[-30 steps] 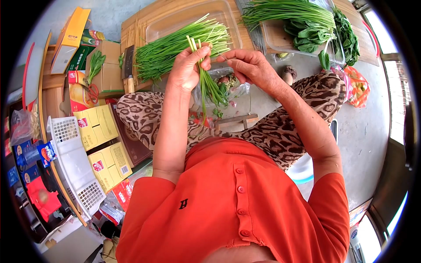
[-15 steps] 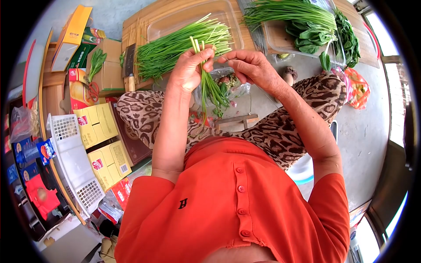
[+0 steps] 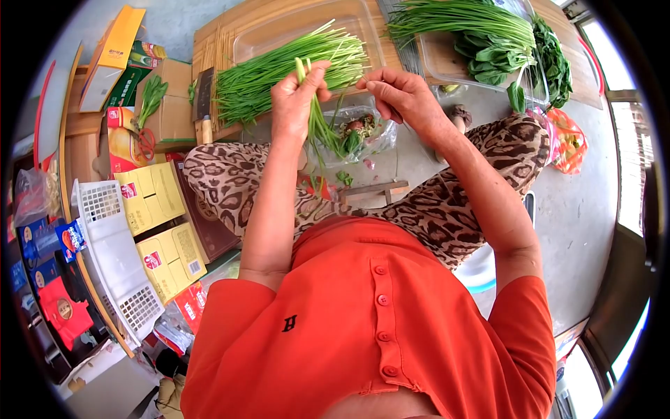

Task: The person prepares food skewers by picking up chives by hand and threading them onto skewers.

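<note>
My left hand (image 3: pixel 299 101) is closed around a small bunch of garlic chives (image 3: pixel 320 129), pale stem ends up and green leaves hanging down. To its right, my right hand (image 3: pixel 405 101) has thumb and forefinger pinched together; whatever is between them is too small to make out. A large pile of garlic chives (image 3: pixel 269 77) lies beyond my hands, partly over a clear plastic tray (image 3: pixel 255 40) on a wooden board. Below the hands, an open plastic bag (image 3: pixel 380 136) on the floor holds plant scraps.
A cleaver (image 3: pixel 204 101) lies at the board's left edge. More chives (image 3: pixel 474 21) and leafy greens (image 3: pixel 488 63) fill a second tray at the right. Yellow boxes (image 3: pixel 151 199) and a white plastic basket (image 3: pixel 115 244) stand left. A low wooden stool (image 3: pixel 373 191) sits between my legs.
My left hand has moved slightly left with the chives, and my right hand has shifted slightly up. The gap between them is wider, and the hanging leaves have swung left.
</note>
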Tool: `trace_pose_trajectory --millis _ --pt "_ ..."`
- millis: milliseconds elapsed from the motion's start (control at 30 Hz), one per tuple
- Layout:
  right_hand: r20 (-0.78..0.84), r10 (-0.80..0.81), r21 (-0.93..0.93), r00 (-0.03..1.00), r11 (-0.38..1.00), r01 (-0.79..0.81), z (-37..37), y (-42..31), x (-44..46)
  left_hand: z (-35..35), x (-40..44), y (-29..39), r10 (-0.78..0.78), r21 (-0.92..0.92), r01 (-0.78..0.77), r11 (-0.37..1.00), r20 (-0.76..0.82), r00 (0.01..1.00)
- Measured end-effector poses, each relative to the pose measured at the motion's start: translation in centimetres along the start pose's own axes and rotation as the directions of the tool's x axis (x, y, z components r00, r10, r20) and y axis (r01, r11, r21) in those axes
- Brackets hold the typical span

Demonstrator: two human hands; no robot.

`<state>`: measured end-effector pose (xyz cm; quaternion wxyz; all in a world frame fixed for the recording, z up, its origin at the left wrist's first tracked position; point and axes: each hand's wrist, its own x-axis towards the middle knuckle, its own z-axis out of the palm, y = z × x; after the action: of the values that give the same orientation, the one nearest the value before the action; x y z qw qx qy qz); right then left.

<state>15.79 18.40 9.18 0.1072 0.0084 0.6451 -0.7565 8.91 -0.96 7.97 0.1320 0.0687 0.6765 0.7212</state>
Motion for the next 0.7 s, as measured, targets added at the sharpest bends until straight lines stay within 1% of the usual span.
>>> trace_pose_trajectory --millis 67,133,300,367,500,533,567,633,700 --pt "-0.001 0.012 0.024 1.0 1.0 -0.012 -0.1 -0.2 0.0 -0.5 0.0 0.5 0.023 0.038 -0.023 0.999 -0.003 1.0" --pt "0.015 0.01 0.012 1.0 1.0 -0.01 0.0 -0.3 -0.1 -0.5 -0.3 1.1 -0.036 -0.025 0.037 0.999 0.043 0.998" --pt "0.061 0.003 0.051 0.998 0.999 -0.006 0.3 0.2 0.0 -0.1 -0.4 0.7 -0.052 -0.104 0.059 0.993 0.071 0.996" --pt "0.072 0.01 0.06 0.997 0.998 -0.014 0.4 0.2 0.0 0.1 -0.4 0.3 -0.057 -0.212 0.072 0.975 0.078 0.995" --pt "0.074 0.014 0.003 0.997 1.0 -0.014 0.3 0.2 0.0 0.4 -0.5 0.4 -0.045 -0.22 0.058 0.974 0.061 0.997" --pt "0.074 0.02 -0.013 0.997 1.0 -0.019 0.3 0.3 0.0 0.1 -0.3 -0.1 -0.045 -0.275 0.062 0.959 0.065 0.997" --pt "0.073 0.02 -0.013 0.997 1.0 -0.02 0.3 0.2 -0.1 0.1 -0.2 -0.1 -0.046 -0.275 0.063 0.959 0.065 0.997" --pt "0.081 0.025 -0.012 0.996 1.0 -0.024 0.3 0.2 -0.1 0.2 -0.2 -0.2 -0.096 -0.283 0.096 0.954 0.014 0.995" --pt "0.081 0.027 -0.017 0.996 1.0 -0.026 0.3 0.2 -0.1 0.1 -0.1 -0.3 -0.115 -0.316 0.117 0.942 0.024 0.993"
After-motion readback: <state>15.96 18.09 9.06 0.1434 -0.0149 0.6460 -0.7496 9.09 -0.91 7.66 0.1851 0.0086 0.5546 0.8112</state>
